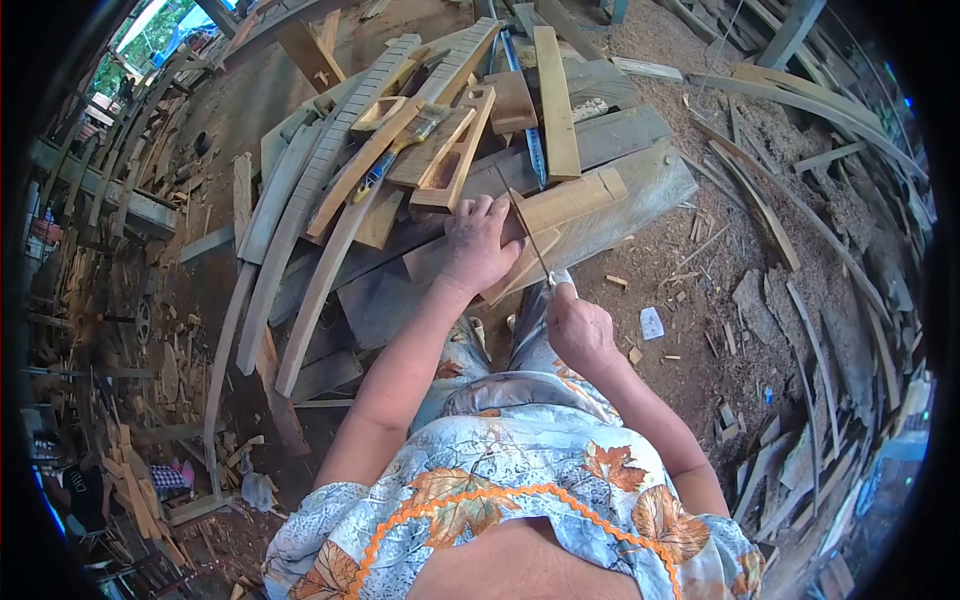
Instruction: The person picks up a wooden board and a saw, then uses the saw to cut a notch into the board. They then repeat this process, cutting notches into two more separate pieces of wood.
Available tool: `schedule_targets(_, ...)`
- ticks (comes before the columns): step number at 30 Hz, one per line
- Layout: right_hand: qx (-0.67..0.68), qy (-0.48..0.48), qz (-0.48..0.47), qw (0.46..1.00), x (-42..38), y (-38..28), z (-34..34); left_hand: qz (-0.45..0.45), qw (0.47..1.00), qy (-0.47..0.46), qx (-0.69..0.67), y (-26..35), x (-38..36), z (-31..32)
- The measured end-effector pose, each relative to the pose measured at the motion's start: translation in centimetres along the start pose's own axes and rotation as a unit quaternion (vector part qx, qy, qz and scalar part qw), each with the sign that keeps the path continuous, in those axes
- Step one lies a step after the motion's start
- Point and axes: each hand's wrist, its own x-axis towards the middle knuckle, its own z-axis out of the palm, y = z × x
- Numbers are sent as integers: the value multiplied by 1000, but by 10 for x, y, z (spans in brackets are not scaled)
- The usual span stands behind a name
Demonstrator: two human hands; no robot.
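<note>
My right hand (580,328) is closed around the light handle of a handsaw (528,222). The thin blade, seen nearly edge-on, runs away from me across a pale wooden block (575,200). Just left of the blade, my left hand (480,240) grips the near side of the block, thumb towards the saw and fingers bent over the wood. Beneath the block lies a wide grey plank (650,180). How deep the blade sits in the wood cannot be made out.
A paintbrush (400,150) with a blue and yellow handle lies on the stacked wood. Long curved pieces (330,190) lean at the left, and a blue-marked strip (533,135) lies beyond the block. Scraps and sawdust cover the ground (690,300). Another person (85,495) is at far lower left.
</note>
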Motion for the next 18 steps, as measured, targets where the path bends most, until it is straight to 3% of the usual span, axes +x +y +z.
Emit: schedule_targets(18, -17, 2, 7, 1000, -1, -1, -4, -14, 998, -57, 5, -2, 6, -1)
